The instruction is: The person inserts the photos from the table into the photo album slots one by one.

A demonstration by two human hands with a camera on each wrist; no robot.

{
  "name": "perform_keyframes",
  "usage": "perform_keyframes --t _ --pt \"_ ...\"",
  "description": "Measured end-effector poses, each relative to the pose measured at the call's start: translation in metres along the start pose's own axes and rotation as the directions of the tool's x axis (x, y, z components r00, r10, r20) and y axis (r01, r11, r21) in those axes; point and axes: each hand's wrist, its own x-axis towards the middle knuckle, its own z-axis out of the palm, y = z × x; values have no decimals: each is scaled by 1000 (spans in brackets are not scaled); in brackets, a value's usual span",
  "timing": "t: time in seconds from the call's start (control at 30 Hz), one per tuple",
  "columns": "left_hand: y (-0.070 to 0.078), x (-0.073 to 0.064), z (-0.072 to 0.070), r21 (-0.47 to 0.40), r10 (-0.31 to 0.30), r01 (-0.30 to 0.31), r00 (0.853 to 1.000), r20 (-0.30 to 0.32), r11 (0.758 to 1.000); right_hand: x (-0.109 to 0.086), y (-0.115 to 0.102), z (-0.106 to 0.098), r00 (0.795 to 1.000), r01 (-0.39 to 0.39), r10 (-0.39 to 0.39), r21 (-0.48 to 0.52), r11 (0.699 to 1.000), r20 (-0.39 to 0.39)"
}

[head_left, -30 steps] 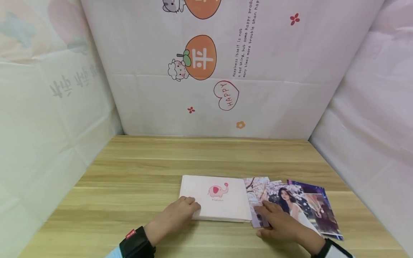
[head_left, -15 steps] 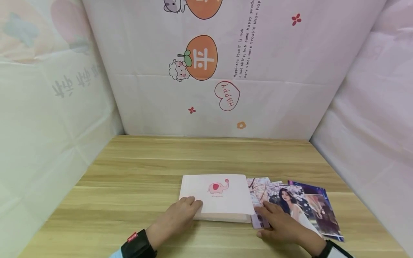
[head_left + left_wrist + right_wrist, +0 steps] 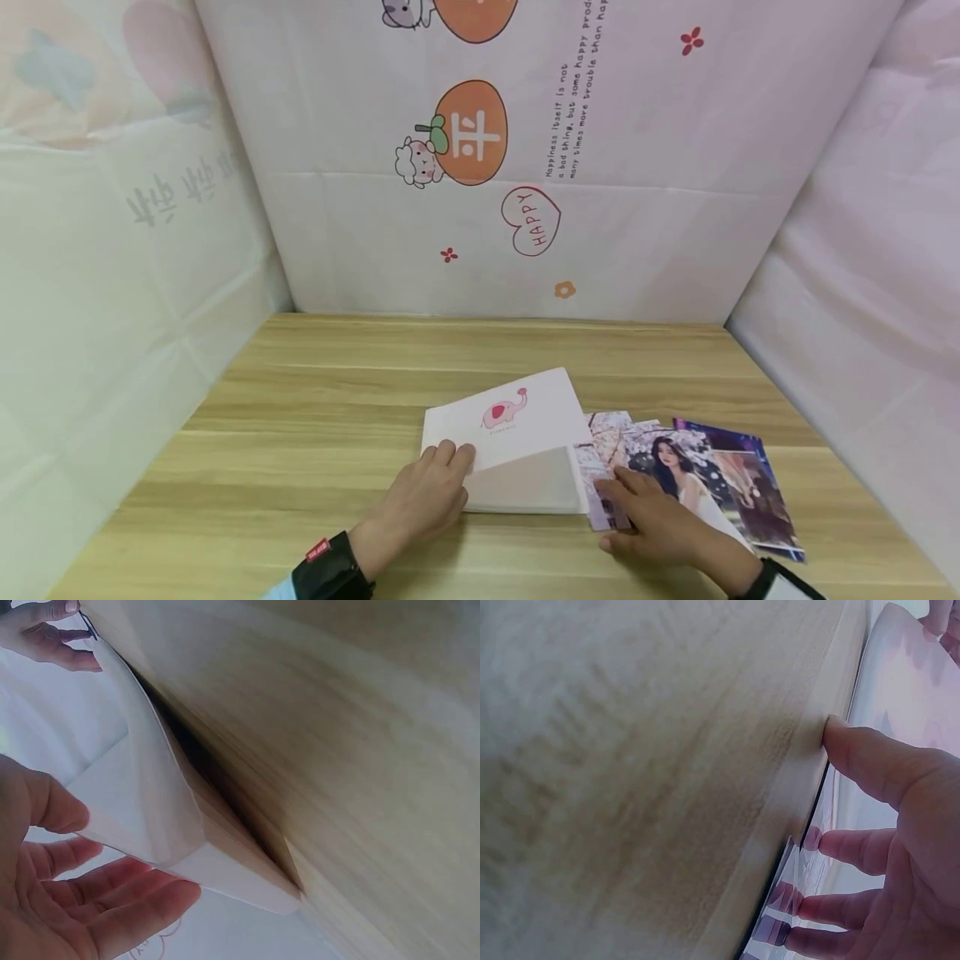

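Note:
A white photo album (image 3: pixel 528 483) with a pink elephant on its cover (image 3: pixel 450 425) lies on the wooden table. The near edge of that cover is raised, and a pale inner page shows under it. My left hand (image 3: pixel 423 496) pinches the lifted cover near its left side; in the left wrist view, thumb and fingers (image 3: pixel 150 907) are on either side of it. My right hand (image 3: pixel 652 517) rests with extended fingers on photo prints (image 3: pixel 678 475) beside the album. The prints overlap, and the hand hides part of them. A blossom print (image 3: pixel 603 433) is partly covered by the album.
Printed white cloth (image 3: pixel 360 233) forms the back wall. More cloth hangs at the left (image 3: pixel 112 292) and right (image 3: pixel 862 275). Bare wood grain (image 3: pixel 262 475) shows left of the album. A dark blue print (image 3: pixel 757 492) lies at the right end of the fanned prints.
The album cover has gone from flat to raised, its near edge lifting up and away and exposing the page. My left hand has moved slightly up with it. My right hand stays on the prints.

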Motion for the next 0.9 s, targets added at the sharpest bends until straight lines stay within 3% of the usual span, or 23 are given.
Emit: perform_keyframes --t 0.2,0.43,0.9 --pt "1 1 -1 16 56 -55 993 -105 998 1 0 0 1000 -9 9 -1 1000 10" --pt "6 10 -6 40 160 -155 950 -267 987 0 0 0 1000 -1 1 -29 1000 -9" --pt "23 43 -28 15 133 -141 888 -440 990 -1 3 4 999 19 -20 -52 998 -29"
